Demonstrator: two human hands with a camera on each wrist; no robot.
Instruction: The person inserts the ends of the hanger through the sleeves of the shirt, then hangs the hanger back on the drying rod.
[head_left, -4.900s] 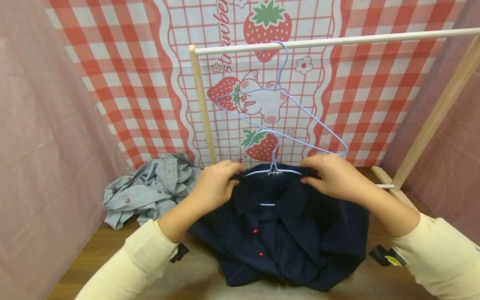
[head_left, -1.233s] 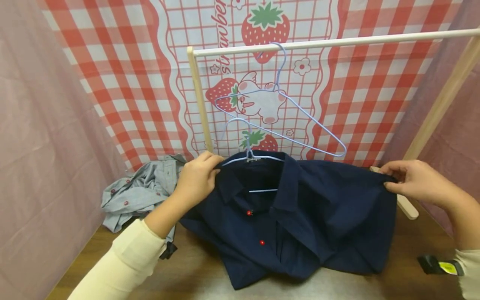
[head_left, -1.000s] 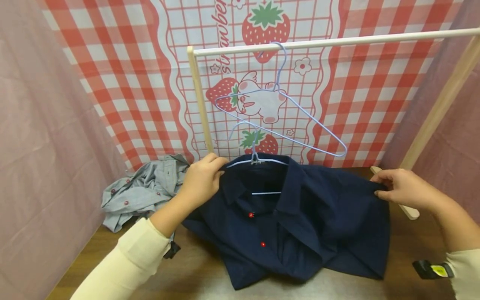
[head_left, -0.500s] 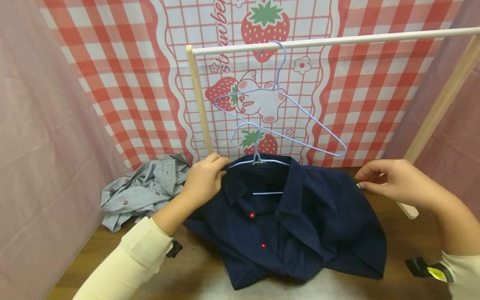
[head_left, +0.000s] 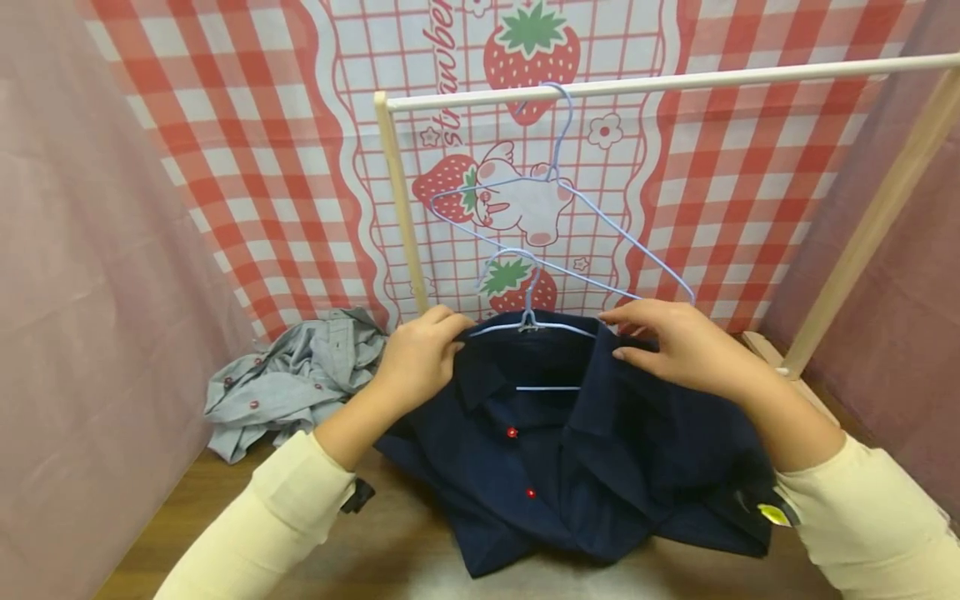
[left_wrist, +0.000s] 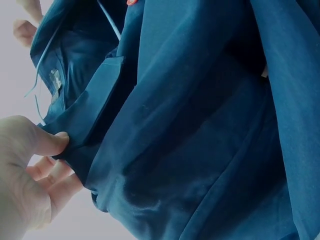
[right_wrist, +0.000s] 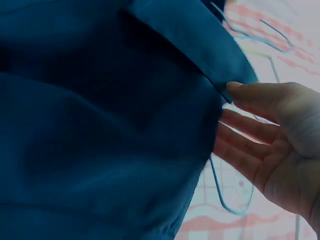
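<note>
A dark navy shirt (head_left: pixel 480 500) with red buttons has a pale blue wire hanger (head_left: pixel 529 293) inside its neck, the hook standing up above the collar. My left hand (head_left: pixel 416 358) pinches the shirt and hanger arm at the left end of the collar. In the left wrist view, the thumb lies on the collar (left_wrist: pixel 92 102) with the fingers behind. My right hand (head_left: pixel 675 350) is at the right side of the collar. The right wrist view has its thumb on the collar edge (right_wrist: pixel 210 45) and its fingers behind the cloth. The hanger's ends are hidden inside the shirt.
A wooden rack with a white rail (head_left: pixel 675 82) stands behind the shirt. Another wire hanger (head_left: pixel 622 233) hangs from it. A crumpled grey shirt (head_left: pixel 292 383) lies on the wooden table (head_left: pixel 172 517) at left. Pink curtains (head_left: pixel 97 275) flank both sides.
My right hand pulled the shirt's right shoulder outward, let it go, and came back left to the collar. The shoulder has sagged. My left hand kept its grip, shifting slightly right with the hanger.
</note>
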